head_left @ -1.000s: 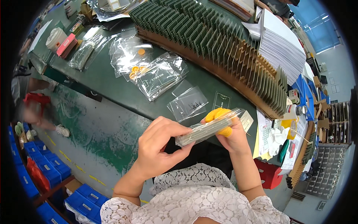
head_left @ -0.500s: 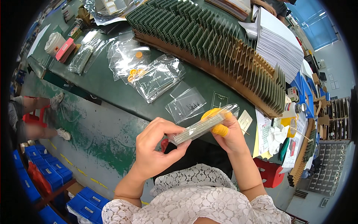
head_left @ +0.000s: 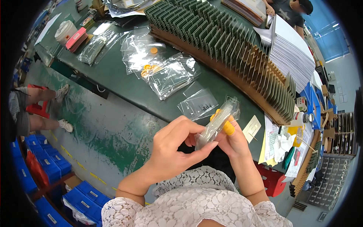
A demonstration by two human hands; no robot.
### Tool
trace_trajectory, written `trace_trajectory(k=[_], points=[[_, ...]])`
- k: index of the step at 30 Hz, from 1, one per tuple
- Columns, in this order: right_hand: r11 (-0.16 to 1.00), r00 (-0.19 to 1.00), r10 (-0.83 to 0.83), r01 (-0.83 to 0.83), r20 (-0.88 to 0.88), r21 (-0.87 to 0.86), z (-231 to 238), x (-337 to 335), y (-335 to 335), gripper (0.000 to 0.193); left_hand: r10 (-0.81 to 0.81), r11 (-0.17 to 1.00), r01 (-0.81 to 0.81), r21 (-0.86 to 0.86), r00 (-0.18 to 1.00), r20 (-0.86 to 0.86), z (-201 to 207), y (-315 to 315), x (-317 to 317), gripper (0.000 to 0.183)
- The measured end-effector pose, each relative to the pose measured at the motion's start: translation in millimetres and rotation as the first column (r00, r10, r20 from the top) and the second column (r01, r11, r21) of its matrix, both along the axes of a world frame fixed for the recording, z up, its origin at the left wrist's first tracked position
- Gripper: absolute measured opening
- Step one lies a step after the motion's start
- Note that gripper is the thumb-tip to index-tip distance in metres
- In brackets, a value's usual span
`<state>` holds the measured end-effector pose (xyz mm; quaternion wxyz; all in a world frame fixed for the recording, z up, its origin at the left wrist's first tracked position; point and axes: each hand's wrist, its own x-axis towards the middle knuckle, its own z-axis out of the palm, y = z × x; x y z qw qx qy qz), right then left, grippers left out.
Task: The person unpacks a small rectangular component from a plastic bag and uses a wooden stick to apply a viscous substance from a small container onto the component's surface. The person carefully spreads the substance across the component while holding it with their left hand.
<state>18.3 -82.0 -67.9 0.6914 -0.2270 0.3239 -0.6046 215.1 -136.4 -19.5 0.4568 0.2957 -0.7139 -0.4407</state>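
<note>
A clear plastic bag (head_left: 216,124) holding a tight stack of thin, pale-edged boards is tilted between both hands, above the near edge of the green table. My left hand (head_left: 170,143) is closed on the bag's lower end, thumb in front and fingers at the far side. From the right, my right hand (head_left: 235,143) grips the bag, its other fingers partly hidden behind it. Yellow finger cots (head_left: 228,128) cover the right thumb and at least one finger. Just beyond the bag lie flat clear bags (head_left: 198,104) with dark writing.
A long brown slotted rack (head_left: 185,42) of upright green boards crosses the table. Bagged dark boards (head_left: 172,77) and loose yellow finger cots (head_left: 147,70) lie left of it. White sheets (head_left: 291,53) are stacked at right. Blue bins (head_left: 85,200) stand lower left. Two other people are partly visible.
The bagged stack has swung from a shallow slant to a steeper one, its far end now higher. My left hand has turned with it. The whole view has shifted slightly.
</note>
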Motion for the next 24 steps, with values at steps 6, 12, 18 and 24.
trace_trajectory(k=[6,12,18,24], points=[[0.99,0.995,0.038,-0.05,0.088,0.133,3,7,1,0.042,-0.071,0.976,0.078,0.201,0.997,-0.043,-2,0,-1,0.047],[0.974,0.993,0.032,-0.056,0.111,0.218,15,18,0,0.046,-0.106,0.935,0.171,0.31,0.971,-0.214,-2,1,-3,0.077],[0.947,0.997,-0.062,0.046,0.041,0.317,21,26,-2,0.044,-0.119,0.928,0.193,0.319,0.964,-0.238,-2,-1,-1,0.083],[0.969,0.998,-0.062,0.058,0.008,0.239,19,20,-2,0.037,-0.077,0.875,0.188,0.446,0.964,-0.255,0,-5,0,0.064]])
